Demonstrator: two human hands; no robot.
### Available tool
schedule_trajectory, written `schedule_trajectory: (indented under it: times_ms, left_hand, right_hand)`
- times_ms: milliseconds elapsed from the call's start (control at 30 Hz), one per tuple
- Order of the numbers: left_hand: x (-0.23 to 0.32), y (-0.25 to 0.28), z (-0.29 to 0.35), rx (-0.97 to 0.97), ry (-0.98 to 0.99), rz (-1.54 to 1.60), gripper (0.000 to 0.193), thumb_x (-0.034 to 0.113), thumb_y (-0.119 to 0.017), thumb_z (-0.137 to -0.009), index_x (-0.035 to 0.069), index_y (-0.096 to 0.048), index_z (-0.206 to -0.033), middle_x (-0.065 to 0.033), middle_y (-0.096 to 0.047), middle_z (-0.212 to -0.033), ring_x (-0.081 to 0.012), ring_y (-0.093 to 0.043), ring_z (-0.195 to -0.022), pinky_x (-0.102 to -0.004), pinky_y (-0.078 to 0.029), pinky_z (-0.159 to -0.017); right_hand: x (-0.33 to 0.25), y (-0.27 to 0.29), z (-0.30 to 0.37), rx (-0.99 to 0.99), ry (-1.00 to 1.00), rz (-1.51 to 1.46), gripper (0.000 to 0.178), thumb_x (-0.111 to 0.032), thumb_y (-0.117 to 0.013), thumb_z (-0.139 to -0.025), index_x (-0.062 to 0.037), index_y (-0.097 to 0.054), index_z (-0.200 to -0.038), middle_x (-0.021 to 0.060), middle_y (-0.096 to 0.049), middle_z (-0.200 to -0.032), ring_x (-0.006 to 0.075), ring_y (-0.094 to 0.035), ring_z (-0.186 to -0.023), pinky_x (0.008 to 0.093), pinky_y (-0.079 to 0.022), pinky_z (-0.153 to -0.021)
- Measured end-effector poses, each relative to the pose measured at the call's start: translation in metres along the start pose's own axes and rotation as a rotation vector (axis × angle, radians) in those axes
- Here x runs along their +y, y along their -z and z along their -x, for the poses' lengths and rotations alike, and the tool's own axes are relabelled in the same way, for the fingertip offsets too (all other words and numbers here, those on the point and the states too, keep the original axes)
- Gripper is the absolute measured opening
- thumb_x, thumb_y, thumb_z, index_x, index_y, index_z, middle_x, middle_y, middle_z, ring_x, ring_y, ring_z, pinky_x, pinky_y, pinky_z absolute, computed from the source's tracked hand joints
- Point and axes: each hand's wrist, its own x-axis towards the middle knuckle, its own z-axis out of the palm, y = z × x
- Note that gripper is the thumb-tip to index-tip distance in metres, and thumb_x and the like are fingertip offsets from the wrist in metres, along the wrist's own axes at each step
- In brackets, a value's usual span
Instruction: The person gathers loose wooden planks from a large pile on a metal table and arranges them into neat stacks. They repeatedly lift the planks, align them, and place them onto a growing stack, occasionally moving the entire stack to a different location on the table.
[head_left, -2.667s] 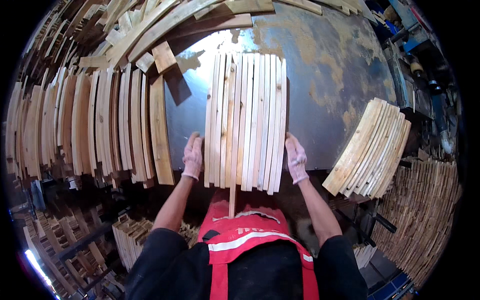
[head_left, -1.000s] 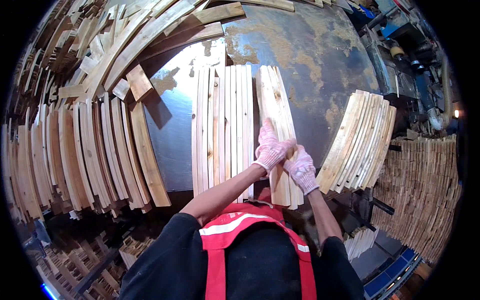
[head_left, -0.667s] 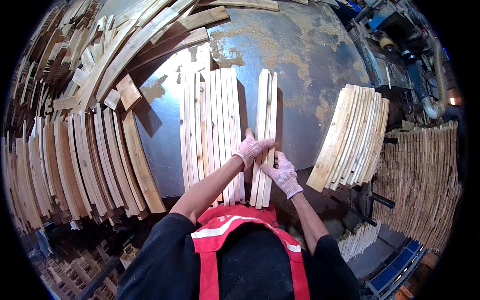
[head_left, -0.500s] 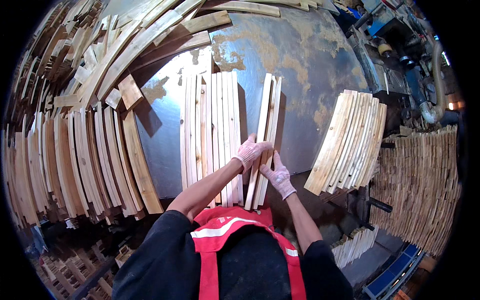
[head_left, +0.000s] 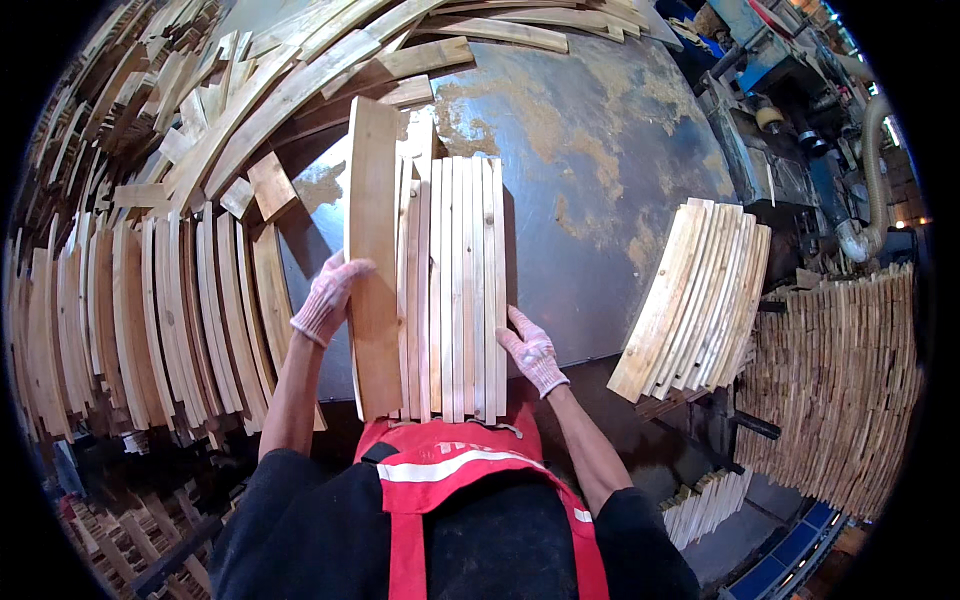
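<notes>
In front of me several pale wooden boards (head_left: pixel 465 290) stand on edge, packed side by side in a row on the metal table. At the row's left end one wooden board (head_left: pixel 374 270) leans over, showing its broad face. My left hand (head_left: pixel 334 298), in a pinkish-white knitted glove, grips this board by its left edge, thumb over the face. My right hand (head_left: pixel 533 352), gloved alike, rests against the right side of the row with its fingers stretched out. The far sides of the boards are hidden.
The metal table (head_left: pixel 590 130) has sawdust patches. A stack of curved boards (head_left: pixel 695 300) sits to the right, beside a larger wood pile (head_left: pixel 830 390). Upright boards (head_left: pixel 150 320) line the left. Loose curved boards (head_left: pixel 300 110) lie at the far left; machinery (head_left: pixel 780 120) stands far right.
The separate boards on the right now sit against the row. My left hand has moved from them to the row's left end, where a board now leans. My right hand has shifted slightly left.
</notes>
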Motion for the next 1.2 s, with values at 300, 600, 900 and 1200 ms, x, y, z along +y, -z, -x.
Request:
schedule_trajectory:
  times_ms: [300, 600, 900, 1200]
  left_hand:
    - [-0.041, -0.033, -0.017, 0.024, 0.295, 0.196, 0.052, 0.027, -0.077, -0.087, 0.005, -0.053, -0.128, -0.0099, -0.064, -0.109, -0.0224, -0.066, -0.095, -0.0416, -0.059, -0.074]
    - [-0.02, -0.051, -0.02, 0.034, 0.318, 0.151, 0.042, 0.026, -0.075, -0.089, 0.006, -0.055, -0.12, -0.0097, -0.065, -0.103, -0.0224, -0.068, -0.089, -0.0386, -0.06, -0.073]
    - [-0.059, -0.195, -0.053, -0.28, 0.107, -0.135, 0.038, 0.034, -0.07, -0.095, -0.001, -0.064, -0.107, -0.0092, -0.07, -0.093, -0.0149, -0.066, -0.082, -0.0313, -0.056, -0.07]
    - [-0.099, -0.437, -0.072, -0.308, 0.175, -0.671, 0.042, 0.038, -0.063, -0.088, 0.009, -0.059, -0.118, -0.0213, -0.073, -0.107, -0.0361, -0.073, -0.095, -0.0459, -0.059, -0.084]
  right_hand:
    - [-0.012, 0.019, -0.004, -0.063, -0.066, 0.098, 0.066, -0.029, -0.068, -0.098, 0.0047, -0.045, -0.15, 0.0223, -0.054, -0.149, 0.0292, -0.051, -0.14, 0.0357, -0.039, -0.117]
    - [-0.01, 0.017, -0.003, -0.059, -0.008, 0.085, 0.06, -0.032, -0.063, -0.101, 0.0059, -0.05, -0.145, 0.0257, -0.056, -0.146, 0.0336, -0.053, -0.138, 0.0362, -0.041, -0.116]
    - [0.024, 0.163, -0.003, 0.259, 0.051, 1.249, 0.061, -0.047, -0.051, -0.098, -0.0078, -0.054, -0.144, 0.0156, -0.053, -0.151, 0.0348, -0.045, -0.14, 0.0547, -0.024, -0.121]
    - [0.054, 0.288, 0.032, 0.089, 0.308, 1.03, 0.028, -0.016, -0.062, -0.092, -0.0048, -0.068, -0.118, 0.0136, -0.069, -0.107, 0.0285, -0.064, -0.102, 0.0409, -0.049, -0.099]
